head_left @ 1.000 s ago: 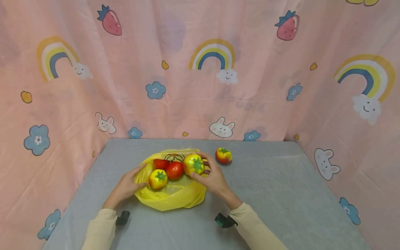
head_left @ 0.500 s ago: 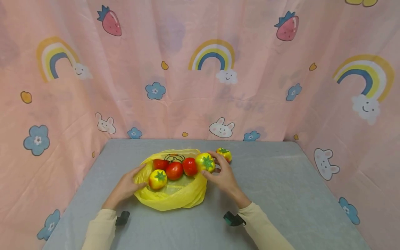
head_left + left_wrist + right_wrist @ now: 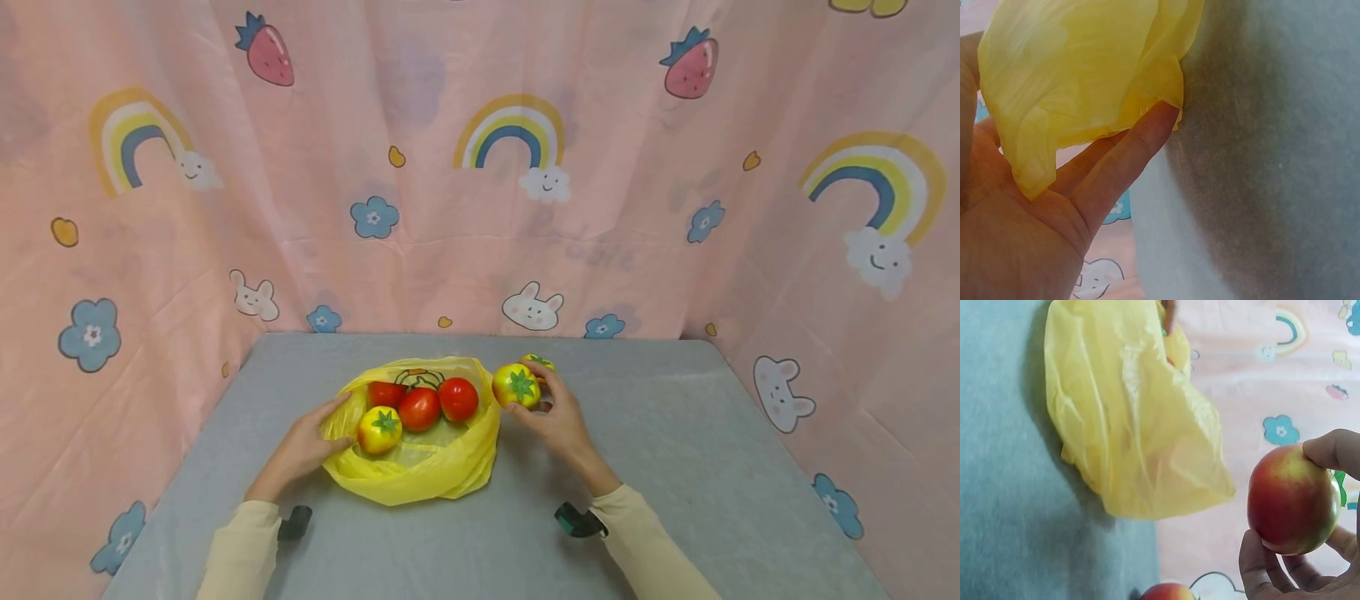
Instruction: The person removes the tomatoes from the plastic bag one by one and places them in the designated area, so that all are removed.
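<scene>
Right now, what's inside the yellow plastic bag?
Three red tomato-like fruits and one yellow fruit show inside the bag. The leftmost red one is partly covered; anything beneath them is hidden.

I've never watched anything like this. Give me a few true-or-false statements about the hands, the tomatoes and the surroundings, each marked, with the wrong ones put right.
1. The right hand holds a yellow-and-red tomato. True.
2. The left hand also holds a tomato. False: it touches the yellow plastic bag.
3. Another tomato rests on the gray table, outside the bag. True.
4. Every tomato visible inside the bag is wholly red. False: a leafy-topped yellow tomato sits there too.
5. The pink cloth backdrop bears rainbow prints. True.
</scene>
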`<state>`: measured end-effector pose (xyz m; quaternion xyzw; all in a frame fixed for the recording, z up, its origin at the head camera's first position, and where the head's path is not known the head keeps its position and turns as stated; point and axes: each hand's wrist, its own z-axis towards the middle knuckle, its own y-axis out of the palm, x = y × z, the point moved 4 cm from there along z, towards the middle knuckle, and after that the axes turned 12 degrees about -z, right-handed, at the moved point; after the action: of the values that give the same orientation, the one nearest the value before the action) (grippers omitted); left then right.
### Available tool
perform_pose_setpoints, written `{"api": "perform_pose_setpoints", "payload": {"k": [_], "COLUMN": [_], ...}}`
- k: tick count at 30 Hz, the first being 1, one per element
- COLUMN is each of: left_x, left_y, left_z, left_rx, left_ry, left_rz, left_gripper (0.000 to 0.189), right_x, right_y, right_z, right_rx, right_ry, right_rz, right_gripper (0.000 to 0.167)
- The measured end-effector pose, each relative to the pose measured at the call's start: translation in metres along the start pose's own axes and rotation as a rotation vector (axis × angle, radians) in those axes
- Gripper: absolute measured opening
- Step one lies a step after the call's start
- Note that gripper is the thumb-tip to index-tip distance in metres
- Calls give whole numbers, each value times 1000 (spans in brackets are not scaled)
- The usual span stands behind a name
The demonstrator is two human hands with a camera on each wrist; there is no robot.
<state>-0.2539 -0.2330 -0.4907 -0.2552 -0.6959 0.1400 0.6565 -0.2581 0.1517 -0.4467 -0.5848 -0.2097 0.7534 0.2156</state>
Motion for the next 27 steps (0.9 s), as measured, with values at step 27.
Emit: {"api": "perform_pose_setpoints", "payload": {"k": [27], "left_x": [4], "left_y": [-1], "left_z": [-2], "left_rx": [-3], "left_ry": [18], "left_rz": [6], "left_gripper": [74], "right_x": [60], "right_y": [-38], "right_z": [4], "right_rx": [39], "right_ry": [128], "right_rz": [-168], "right_gripper": [70]}}
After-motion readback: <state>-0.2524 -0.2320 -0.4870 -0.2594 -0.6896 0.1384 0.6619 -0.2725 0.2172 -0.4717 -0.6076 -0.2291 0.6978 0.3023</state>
